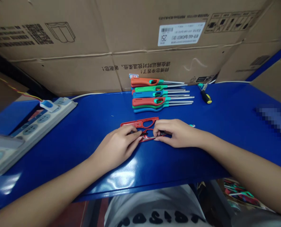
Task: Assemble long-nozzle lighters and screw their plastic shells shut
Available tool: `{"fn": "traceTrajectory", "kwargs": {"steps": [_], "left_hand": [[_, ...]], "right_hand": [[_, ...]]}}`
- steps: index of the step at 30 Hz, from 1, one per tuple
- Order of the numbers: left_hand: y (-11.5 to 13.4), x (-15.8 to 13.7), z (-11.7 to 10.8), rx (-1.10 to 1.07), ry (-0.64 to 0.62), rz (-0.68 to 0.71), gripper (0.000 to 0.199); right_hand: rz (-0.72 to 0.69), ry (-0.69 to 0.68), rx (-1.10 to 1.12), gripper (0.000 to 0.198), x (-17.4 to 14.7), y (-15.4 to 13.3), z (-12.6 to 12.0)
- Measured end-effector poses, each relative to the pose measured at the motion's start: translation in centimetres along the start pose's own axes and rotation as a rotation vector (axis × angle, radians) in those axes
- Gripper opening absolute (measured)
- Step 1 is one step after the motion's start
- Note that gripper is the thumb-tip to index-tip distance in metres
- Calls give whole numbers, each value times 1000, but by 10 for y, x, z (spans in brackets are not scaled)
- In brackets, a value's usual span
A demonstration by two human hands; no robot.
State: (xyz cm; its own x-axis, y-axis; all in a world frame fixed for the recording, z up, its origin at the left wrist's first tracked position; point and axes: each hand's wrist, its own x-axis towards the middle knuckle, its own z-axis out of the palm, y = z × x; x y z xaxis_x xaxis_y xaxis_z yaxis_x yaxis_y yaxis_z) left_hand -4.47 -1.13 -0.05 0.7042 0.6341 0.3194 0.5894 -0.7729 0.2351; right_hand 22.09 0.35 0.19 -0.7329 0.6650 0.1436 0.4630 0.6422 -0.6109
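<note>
An opened red lighter casing lies on the blue table in two parts. One red casing half [140,122] rests just beyond my fingers, its trigger opening visible. The other, a red lighter half with inner parts [145,139], is between my hands, with dark pieces and a thin wire or rod showing. My left hand [118,143] is closed, its fingertips pinching at the left of this half. My right hand [175,132] is closed too, pinching at the right side around the wire and dark part. A short metal and teal tip sticks out past the right hand. My fingers hide much of the assembly.
Several assembled long-nosed lighters [150,101] are stacked at the back centre. A black-and-yellow screwdriver [206,97] lies to their right. A white power strip [36,130] runs along the left. A cardboard box [83,37] walls off the back. A container of lighter parts [243,194] sits below right.
</note>
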Motion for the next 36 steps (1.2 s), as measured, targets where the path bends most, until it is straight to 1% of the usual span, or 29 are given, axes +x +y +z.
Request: {"fn": "traceTrajectory", "kwargs": {"steps": [6,11,13,14,17,19,21,24,26,31,36], "left_hand": [[10,-1,-2,189,-42,45,33],[18,-1,-5,322,-58,88,33],[17,-2,-5,334,-67,91,31],[16,-3,-4,312,-70,86,30],[10,-5,0,109,-39,38,31],[5,-6,4,-55,4,3,32],[3,-6,7,-148,39,-11,35],[4,-6,9,-192,62,-11,39],[6,-6,10,-203,74,-5,37],[8,-5,10,-204,87,15,30],[7,-5,10,-208,81,11,30]], "right_hand": [[8,-6,-11,10,1,0,-1],[12,-7,-11,8,1,-1,-1],[-8,-10,-12,4,0,-3,-3],[-23,-12,-15,3,0,-3,-3],[-56,-14,-30,16,-1,-4,-5],[-41,8,-59,24,-1,-3,-4],[-1,43,-112,28,-1,-2,-3],[48,65,-195,18,-2,0,0],[38,59,-244,14,-2,0,1],[-25,68,-313,19,-4,-2,4],[-28,102,-275,19,-4,-3,7]]}}
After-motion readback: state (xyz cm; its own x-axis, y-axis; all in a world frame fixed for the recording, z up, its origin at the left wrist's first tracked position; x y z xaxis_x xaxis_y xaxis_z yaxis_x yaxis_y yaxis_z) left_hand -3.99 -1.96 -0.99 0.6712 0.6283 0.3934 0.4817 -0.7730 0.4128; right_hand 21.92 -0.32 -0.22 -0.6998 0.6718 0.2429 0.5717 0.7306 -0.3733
